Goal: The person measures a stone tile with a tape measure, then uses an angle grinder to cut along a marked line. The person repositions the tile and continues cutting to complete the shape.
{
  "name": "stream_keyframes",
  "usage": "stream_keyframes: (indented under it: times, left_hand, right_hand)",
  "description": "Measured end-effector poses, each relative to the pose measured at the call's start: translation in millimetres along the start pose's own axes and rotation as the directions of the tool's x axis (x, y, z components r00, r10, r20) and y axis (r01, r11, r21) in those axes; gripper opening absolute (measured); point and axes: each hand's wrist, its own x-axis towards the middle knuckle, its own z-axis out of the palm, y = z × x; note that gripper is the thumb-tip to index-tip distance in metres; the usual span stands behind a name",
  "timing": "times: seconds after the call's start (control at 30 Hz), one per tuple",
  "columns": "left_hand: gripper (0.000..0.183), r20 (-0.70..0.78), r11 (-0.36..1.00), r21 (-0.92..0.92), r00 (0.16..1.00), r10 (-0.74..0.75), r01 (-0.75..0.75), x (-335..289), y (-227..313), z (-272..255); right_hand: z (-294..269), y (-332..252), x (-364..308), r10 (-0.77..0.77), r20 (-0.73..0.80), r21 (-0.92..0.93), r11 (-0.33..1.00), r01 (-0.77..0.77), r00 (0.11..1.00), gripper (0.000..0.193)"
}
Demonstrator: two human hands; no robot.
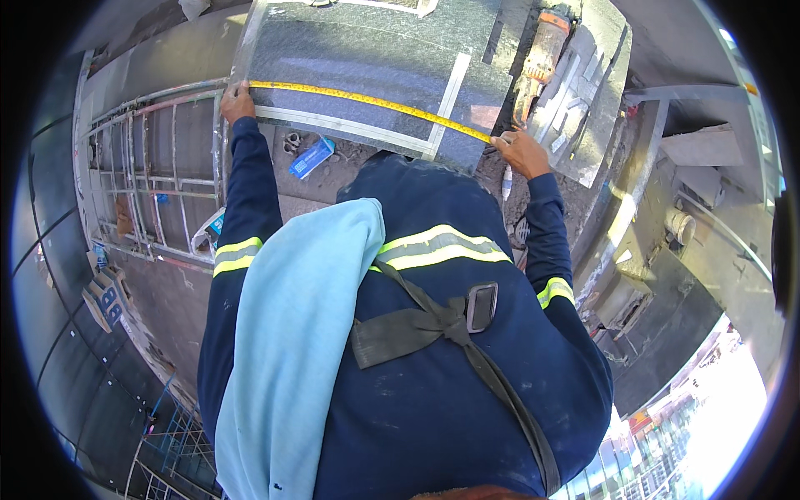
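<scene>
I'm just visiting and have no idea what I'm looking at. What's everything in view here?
Measuring tape: one, yellow, stretched across the slab
Slab: one, dark grey, top centre
Strips: at least two, pale, on the slab
Power tool: one, orange and grey, upper right
Cut pieces: several, grey, right of the tool
Packet: one, blue, below the slab
Metal frame: at least one, pale and rusty, left
Cylinder: one, pale, far right
Cloth: one, light blue, over the person's front
Strap: one, dark, knotted, beside the cloth
Scattered debris: too blurred to count
Left hand: one, bare, at the tape's left end
Right hand: one, bare, at its right end
</scene>
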Motion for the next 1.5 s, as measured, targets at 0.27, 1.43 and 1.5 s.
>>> stream_keyframes:
  times: [0.27,1.43,1.5]
  left_hand:
    - [0.024,0.001,1.0,-0.012,1.0,0.028,-0.028,1,-4,1]
    - [0.025,0.051,0.998,0.03,0.998,0.044,-0.046,0,6,-4]
    - [0.024,0.053,0.998,0.046,0.998,0.04,-0.042,0,4,-3]
  right_hand:
    - [1,3,2,-0.055,0.003,0.0,0.998,0.055,0.998,0.041]
    - [5,-12,-15,0.078,-0.007,0.001,0.997,-0.078,0.997,0.041]
    - [6,-12,-16,0.08,-0.008,0.007,0.997,-0.08,0.997,0.041]
